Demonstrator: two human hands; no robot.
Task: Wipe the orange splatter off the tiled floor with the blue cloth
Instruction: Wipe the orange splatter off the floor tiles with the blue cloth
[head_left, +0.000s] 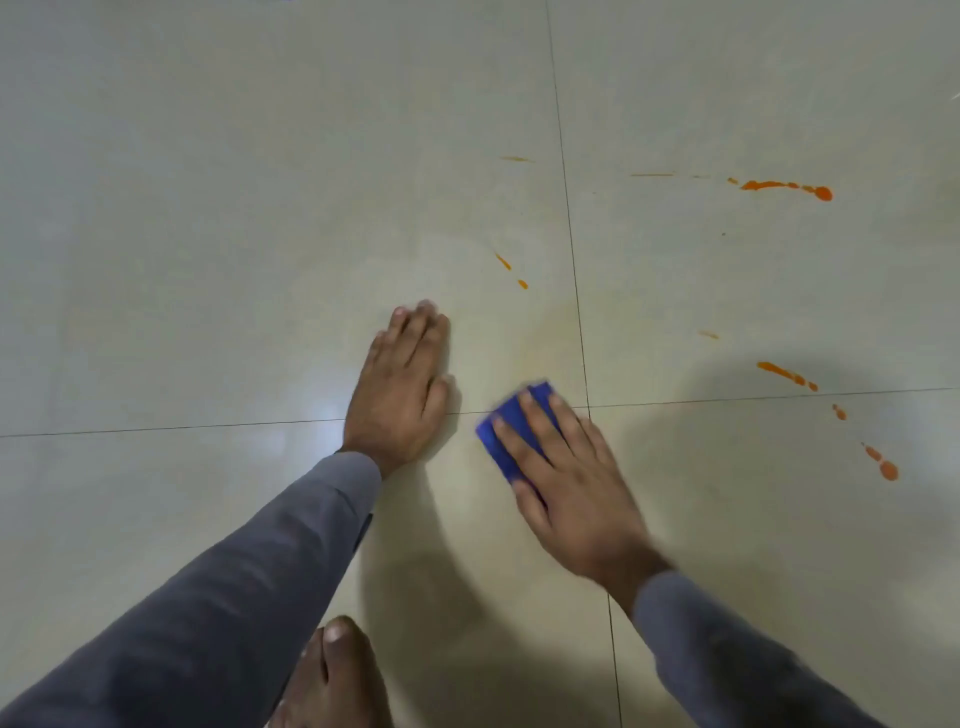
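Right hand (566, 478) flat, fingers straight, pressing blue cloth (511, 428) on tiled floor (208, 208) at grout cross. Left hand (402, 387) flat on tile, bracing. Orange splatter (787, 186) far right, unwiped: keep pressure even, sweep toward it, refold when soiled.

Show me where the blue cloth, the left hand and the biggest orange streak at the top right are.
cloth (506, 434): head view, on the bare blue part left of the fingers.
left hand (402, 387): head view, on the back of the hand.
streak (789, 187): head view, on its thick right part.
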